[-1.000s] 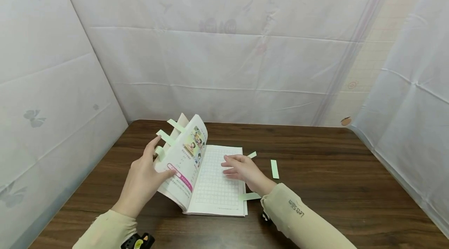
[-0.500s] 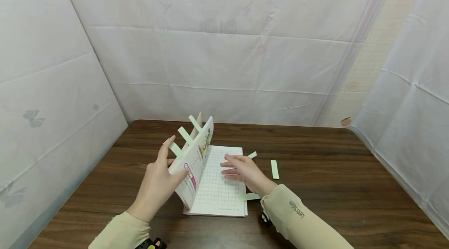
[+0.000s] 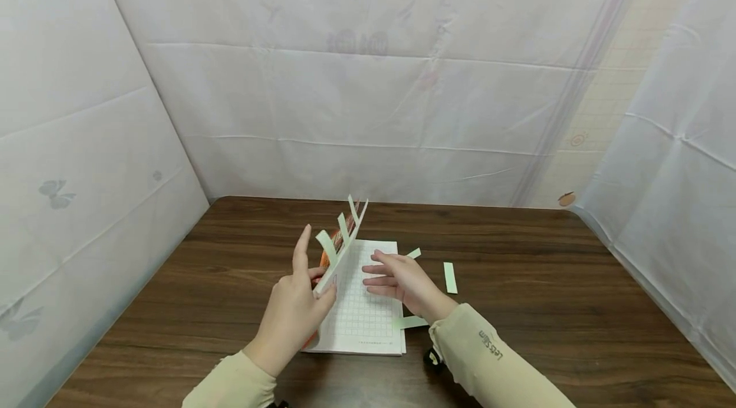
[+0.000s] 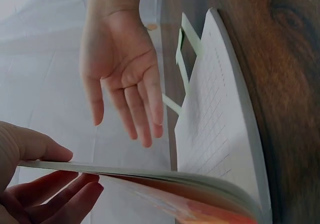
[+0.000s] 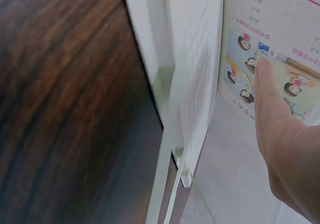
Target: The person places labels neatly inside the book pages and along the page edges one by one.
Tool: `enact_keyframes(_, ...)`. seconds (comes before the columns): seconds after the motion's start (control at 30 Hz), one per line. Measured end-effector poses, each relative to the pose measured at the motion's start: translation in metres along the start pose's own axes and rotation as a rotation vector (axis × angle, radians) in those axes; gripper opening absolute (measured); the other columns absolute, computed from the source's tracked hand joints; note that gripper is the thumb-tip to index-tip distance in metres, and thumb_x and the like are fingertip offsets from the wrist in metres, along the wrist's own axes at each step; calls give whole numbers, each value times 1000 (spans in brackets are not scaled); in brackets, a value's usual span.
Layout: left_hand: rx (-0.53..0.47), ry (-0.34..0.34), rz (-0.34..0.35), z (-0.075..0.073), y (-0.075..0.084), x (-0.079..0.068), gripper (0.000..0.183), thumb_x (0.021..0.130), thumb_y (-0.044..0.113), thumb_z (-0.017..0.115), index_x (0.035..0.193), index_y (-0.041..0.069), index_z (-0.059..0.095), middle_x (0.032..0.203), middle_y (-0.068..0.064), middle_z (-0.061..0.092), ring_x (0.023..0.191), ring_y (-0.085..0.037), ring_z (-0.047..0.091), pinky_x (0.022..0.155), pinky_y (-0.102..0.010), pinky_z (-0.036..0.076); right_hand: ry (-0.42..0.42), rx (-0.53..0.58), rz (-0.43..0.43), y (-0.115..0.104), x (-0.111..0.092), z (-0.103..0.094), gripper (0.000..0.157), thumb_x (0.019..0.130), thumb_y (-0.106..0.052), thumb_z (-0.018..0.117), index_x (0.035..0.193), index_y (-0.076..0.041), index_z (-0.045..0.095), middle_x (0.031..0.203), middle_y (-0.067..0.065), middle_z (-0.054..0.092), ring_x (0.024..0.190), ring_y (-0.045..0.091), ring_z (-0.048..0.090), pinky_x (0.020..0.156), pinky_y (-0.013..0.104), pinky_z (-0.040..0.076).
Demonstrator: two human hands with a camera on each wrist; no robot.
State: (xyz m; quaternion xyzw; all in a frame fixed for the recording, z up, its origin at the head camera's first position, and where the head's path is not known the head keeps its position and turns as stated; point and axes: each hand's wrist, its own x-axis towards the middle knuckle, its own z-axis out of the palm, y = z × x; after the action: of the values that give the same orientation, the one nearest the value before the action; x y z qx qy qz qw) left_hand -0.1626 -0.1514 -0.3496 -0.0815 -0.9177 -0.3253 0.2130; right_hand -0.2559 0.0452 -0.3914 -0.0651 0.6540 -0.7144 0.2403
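Note:
An open book [image 3: 368,325] lies on the table, its right page printed with a writing grid. My left hand [image 3: 290,309] pinches the raised left part of the book between thumb and fingers, with the index finger sticking up. That part stands almost upright, and its orange cover shows behind. Several pale green paper strips [image 3: 326,246] jut from its edge. My right hand [image 3: 405,280] hovers over the grid page, fingers loosely extended and holding nothing. In the right wrist view the raised page [image 5: 250,14] shows coloured pictures of children.
Another pale green strip [image 3: 450,278] lies loose on the brown table [image 3: 546,293], right of the book. Two more strips, one a lower tab [image 3: 411,322], stick out from the book's right edge. White cloth [image 3: 368,108] hangs behind the table.
My left hand has moved right, swinging the raised pages from a leftward lean to nearly upright. The picture page has turned out of the head view. My right hand has hardly moved.

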Motion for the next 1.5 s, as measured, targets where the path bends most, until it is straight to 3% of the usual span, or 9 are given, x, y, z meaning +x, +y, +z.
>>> enact_keyframes(0.2,75,15,74,12,5,-3,92,75,4,77,152,4,25,94,-12,77,47,-7,54,45,-20,38,-20,51,9,0,-2,-3,68,103,-43,49,148,6,37,140,30,53,114,33,67,92,37,56)
enact_keyframes(0.33,140,15,124,20,8,-6,80,72,6,78,143,2,41,68,-3,71,43,-3,38,40,-20,30,-4,76,11,-1,-2,-5,69,102,-48,48,143,7,41,136,30,56,110,33,69,91,39,56)
enact_keyframes(0.47,180,-16,143,25,11,-8,60,73,9,80,128,4,60,55,-1,60,43,-4,36,40,-21,28,11,81,7,-3,-3,-8,73,101,-52,46,141,8,44,131,28,60,105,31,71,91,41,57)
enact_keyframes(0.67,230,-27,192,32,14,-12,37,71,11,82,106,9,71,65,0,66,49,-9,47,45,-23,35,19,93,19,-5,-3,-9,65,103,-46,47,140,8,47,127,28,63,95,23,73,88,39,58)
enact_keyframes(0.87,230,-27,215,37,16,-13,40,70,11,82,108,14,73,66,3,66,50,-6,41,46,-22,32,40,114,32,-6,-3,-9,51,104,-35,48,142,-1,50,126,27,64,91,20,74,86,37,58)
enact_keyframes(1.1,230,-36,234,42,17,-14,28,74,15,81,101,13,75,73,5,71,56,-5,50,50,-22,38,61,103,1,-3,-1,-13,46,104,-23,47,139,8,48,125,31,63,98,25,73,85,36,59)
enact_keyframes(1.33,258,-42,282,46,17,-18,30,72,23,83,101,18,76,88,4,76,71,-10,65,58,-27,49,127,68,22,-1,2,-14,38,100,-14,49,127,12,56,101,18,73,87,20,73,78,34,60)
enact_keyframes(1.5,288,-80,337,47,13,-22,37,73,37,84,104,20,74,99,6,75,84,-14,65,68,-30,53,127,55,31,0,1,-17,37,98,-13,50,123,13,57,93,12,73,80,17,72,74,33,60)
